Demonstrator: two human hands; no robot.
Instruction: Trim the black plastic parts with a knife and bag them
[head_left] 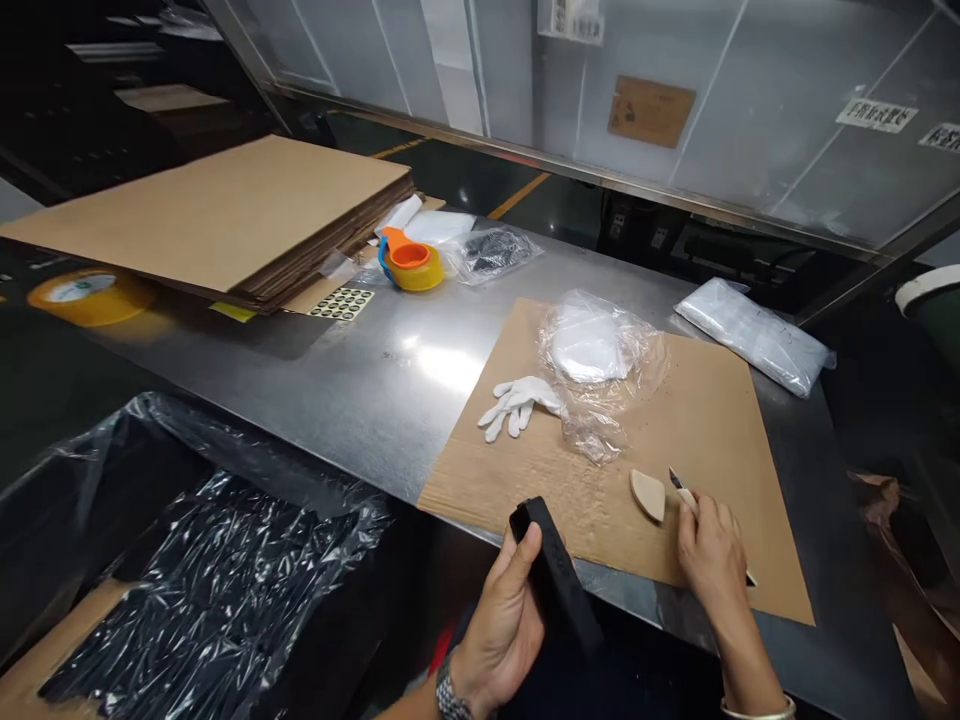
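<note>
My left hand [504, 615] is closed around a long black part [559, 570], raised in front of the table's near edge. I cannot make out what kind of part it is. Over the cardboard sheet [697, 400], my right hand [712, 550] has its fingers wrapped round a craft knife [684, 490], its dark blade pointing away from me. A small beige wedge-shaped piece [647, 495] lies on the cardboard just left of the knife. Farther back are a white glove [521, 403] and a crumpled clear plastic bag [592, 345] with white material inside.
A stack of cardboard sheets [225, 215] covers the table's left end. Beside it stands a tape dispenser [411, 262] with yellow tape. A clear plastic package [756, 335] lies at the back right. At lower left is a box of black plastic-wrapped items [217, 590].
</note>
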